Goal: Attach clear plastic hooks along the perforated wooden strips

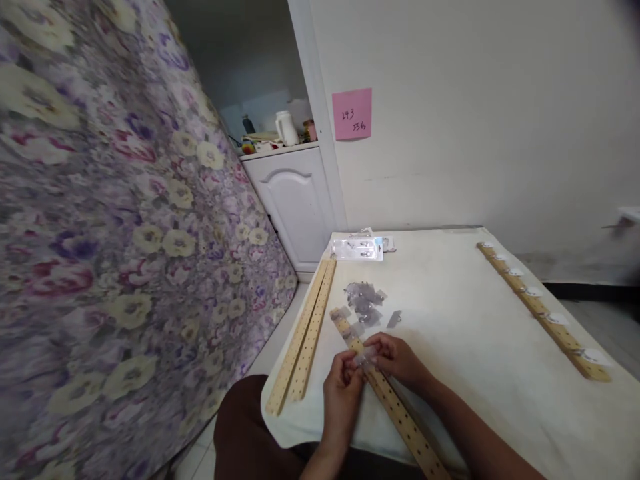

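Note:
A perforated wooden strip [400, 412] runs diagonally over the table's front part, its near end reaching the frame's bottom edge. My left hand [344, 380] is closed at the strip's left side, fingertips on a small clear plastic patch [368, 355]. From the right, my right hand [397, 359] pinches the same patch against the strip's top. Further up the strip sit more clear patches [354, 330], with small metal parts that look like hooks. A pile of similar clear pieces [364, 300] lies just beyond, and one loose piece [395, 319] rests to its right.
Two perforated wooden strips [314, 323] lie along the table's left side. Another strip [543, 310] with round white-looking pieces lies along the right. Clear packaging [357, 249] is at the back edge. A floral curtain [150, 233] hangs left; a wall [450, 133] stands behind the table.

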A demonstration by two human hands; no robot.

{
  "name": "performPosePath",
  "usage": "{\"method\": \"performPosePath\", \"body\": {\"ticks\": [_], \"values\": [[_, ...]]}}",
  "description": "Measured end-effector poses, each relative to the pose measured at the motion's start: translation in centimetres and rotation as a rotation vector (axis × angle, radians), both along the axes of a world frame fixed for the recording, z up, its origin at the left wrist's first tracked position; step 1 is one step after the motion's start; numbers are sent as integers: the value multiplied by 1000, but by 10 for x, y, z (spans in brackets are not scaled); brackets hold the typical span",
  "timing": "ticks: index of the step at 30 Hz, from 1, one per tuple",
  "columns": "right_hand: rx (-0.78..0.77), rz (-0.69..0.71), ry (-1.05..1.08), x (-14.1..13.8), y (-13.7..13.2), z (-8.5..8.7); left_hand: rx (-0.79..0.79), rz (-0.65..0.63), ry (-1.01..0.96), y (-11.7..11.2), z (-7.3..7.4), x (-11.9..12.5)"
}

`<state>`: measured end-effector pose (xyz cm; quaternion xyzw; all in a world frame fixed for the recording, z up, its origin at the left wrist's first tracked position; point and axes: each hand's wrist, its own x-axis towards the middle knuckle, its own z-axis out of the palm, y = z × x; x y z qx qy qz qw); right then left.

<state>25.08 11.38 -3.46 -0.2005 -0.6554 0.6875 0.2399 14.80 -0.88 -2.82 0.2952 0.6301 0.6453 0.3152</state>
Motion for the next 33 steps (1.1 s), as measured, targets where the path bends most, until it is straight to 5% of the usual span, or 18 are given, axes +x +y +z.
{"method": "performPosePath", "body": {"ticks": [6,17,33], "values": [[248,-123,-110,-5,1,3,-68,-19,134,1,-4,-9],[352,-145,-260,-6,2,0,-106,-115,696,-23,2,-21],[383,-150,-294,-6,3,4,-94,-163,863,-24,-8,-23]]}}
